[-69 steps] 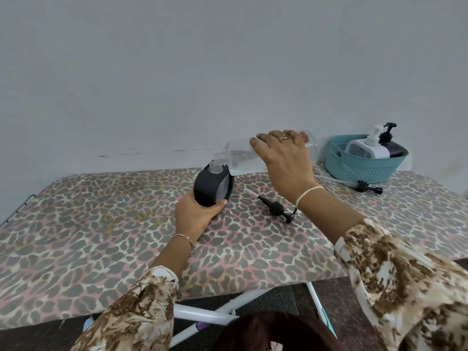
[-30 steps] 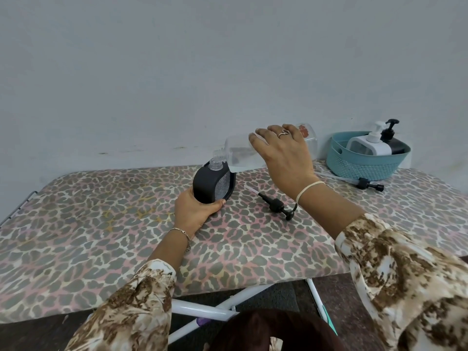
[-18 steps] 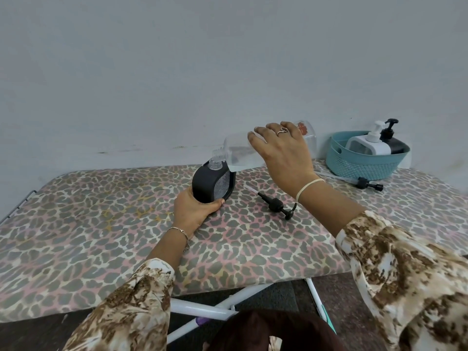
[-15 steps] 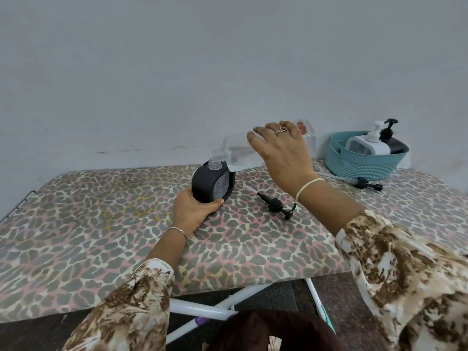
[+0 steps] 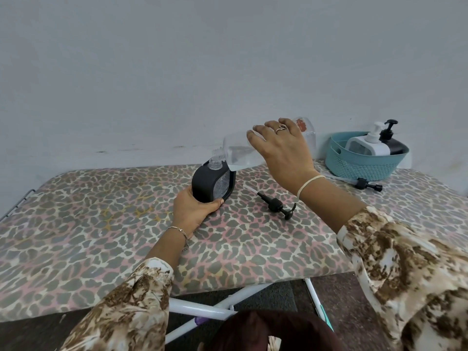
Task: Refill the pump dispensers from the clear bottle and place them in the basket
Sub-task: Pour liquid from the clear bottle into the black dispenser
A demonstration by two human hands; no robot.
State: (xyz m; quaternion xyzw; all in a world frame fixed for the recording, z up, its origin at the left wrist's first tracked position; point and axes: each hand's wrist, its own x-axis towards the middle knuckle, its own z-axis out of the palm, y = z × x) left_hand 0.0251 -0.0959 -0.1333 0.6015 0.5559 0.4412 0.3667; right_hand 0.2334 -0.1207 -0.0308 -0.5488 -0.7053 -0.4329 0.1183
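— What are the fingers [image 5: 263,134] doing?

— The right hand [image 5: 283,150] is gripping the tilted clear plastic bottle [image 5: 238,154] from above, its neck meeting the open mouth of the black oval pump dispenser [image 5: 212,184]. The left hand [image 5: 193,207] is clasping that dispenser's base.

— Where on the leopard-print ironing board [image 5: 101,224]?

— Mid-board, toward the far edge. A black pump head [image 5: 274,205] is lying just beside it; the teal woven plastic basket [image 5: 362,160] is sitting at the far right corner.

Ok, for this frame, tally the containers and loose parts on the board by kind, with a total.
Pump dispensers: 3, black one held upright by the left hand at, white and black in the basket
Clear bottle: 1, tipped by the right hand
Loose pump heads: 2, and
Basket: 1
Total: 7
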